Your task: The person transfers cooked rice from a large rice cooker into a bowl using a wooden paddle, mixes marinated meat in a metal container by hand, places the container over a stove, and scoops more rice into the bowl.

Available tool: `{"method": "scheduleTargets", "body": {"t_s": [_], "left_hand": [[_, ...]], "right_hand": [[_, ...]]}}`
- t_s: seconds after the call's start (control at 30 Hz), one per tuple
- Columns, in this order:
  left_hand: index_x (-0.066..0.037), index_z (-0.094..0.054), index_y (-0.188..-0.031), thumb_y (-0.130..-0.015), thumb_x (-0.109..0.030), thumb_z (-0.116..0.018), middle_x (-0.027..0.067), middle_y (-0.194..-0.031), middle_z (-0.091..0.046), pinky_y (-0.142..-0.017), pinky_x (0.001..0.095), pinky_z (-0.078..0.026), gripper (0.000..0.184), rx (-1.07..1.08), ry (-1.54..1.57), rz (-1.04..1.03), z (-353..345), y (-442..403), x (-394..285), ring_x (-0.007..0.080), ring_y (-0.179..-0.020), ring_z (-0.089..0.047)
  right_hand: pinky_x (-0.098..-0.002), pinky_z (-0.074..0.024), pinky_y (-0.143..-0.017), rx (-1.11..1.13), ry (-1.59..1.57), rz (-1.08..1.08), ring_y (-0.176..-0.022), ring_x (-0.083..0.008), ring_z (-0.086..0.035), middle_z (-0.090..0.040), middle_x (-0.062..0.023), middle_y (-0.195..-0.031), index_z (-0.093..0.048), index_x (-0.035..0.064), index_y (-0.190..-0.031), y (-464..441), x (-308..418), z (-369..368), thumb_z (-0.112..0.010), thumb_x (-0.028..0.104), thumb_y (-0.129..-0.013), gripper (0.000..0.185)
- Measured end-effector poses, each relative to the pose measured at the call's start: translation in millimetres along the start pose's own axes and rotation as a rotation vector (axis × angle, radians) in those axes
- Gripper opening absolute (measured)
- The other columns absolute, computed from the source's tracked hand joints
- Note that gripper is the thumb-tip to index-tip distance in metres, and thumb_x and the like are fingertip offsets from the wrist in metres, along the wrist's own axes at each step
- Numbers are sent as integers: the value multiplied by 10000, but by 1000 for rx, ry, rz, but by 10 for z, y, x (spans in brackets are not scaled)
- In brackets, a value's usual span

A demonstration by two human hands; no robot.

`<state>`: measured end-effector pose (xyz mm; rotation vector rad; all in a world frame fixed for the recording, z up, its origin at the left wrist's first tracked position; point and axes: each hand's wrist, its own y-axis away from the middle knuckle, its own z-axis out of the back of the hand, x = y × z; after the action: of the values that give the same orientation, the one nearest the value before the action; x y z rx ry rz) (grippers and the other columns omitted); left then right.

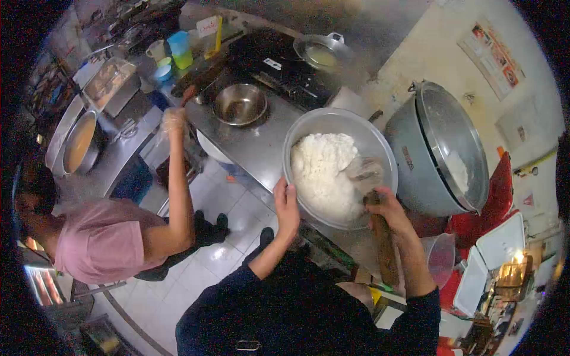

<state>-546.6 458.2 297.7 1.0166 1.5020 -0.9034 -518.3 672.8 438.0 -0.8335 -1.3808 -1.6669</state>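
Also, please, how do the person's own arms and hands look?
The left hand and right hand look bare, with no gloves. Dark, plain-looking sleeves end on the forearms, leaving the wrists uncovered.

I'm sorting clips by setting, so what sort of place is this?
Most likely a working kitchen, perhaps a commercial one: a stove set by a steel counter, a very large lidded pot, and a big bowl of white food.
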Motion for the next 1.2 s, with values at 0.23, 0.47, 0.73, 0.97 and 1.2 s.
{"method": "scheduleTargets", "body": {"t_s": [0.23, 0.47, 0.73, 0.97, 1.2], "left_hand": [[23, -400, -1189, -886, -180, -421, 134, -1195, -407, -945, 308, -280, 366, -30, 100, -20, -74, 50, 21, 218, -1103, -388], [34, -401, -1194, -905, -197, -379, 135, -1173, -439, -930, 299, -290, 370, -133, 65, -19, -211, 68, -155, 211, -1087, -401], [30, -397, -1207, -904, -243, -376, 131, -1188, -437, -943, 294, -279, 409, -158, 37, -36, -230, 91, -234, 208, -1100, -398], [31, -387, -1222, -896, -315, -382, 135, -1214, -430, -959, 292, -268, 476, -177, 97, 58, -255, 44, -140, 215, -1120, -391], [28, -388, -1214, -901, -307, -374, 128, -1186, -438, -941, 288, -281, 459, -177, 131, 57, -287, -32, -123, 203, -1089, -401]], "right_hand": [[-268, -461, -462, 145, -217, 176, -531, -177, -541, -544, -116, -884, -169, 170, -1315, 444, 350, 377, -605, 44, -703, 763], [-235, -454, -420, 156, -416, 363, -535, -168, -559, -529, -115, -860, -144, 117, -1336, 499, 495, 509, -653, 48, -666, 844], [-229, -440, -435, 206, -598, 400, -548, -163, -523, -486, -64, -818, -308, 19, -1230, 461, 496, 740, -683, 90, -638, 704], [-237, -354, -301, 224, -746, 454, -391, -138, -413, -440, -70, -716, -360, 17, -1174, 518, 519, 1273, -550, 127, -738, 488], [-189, -295, -263, -231, -704, 406, -340, -75, -353, -458, -36, -626, -447, 44, -1084, 663, 472, 1471, -428, 262, -889, 294]]}}
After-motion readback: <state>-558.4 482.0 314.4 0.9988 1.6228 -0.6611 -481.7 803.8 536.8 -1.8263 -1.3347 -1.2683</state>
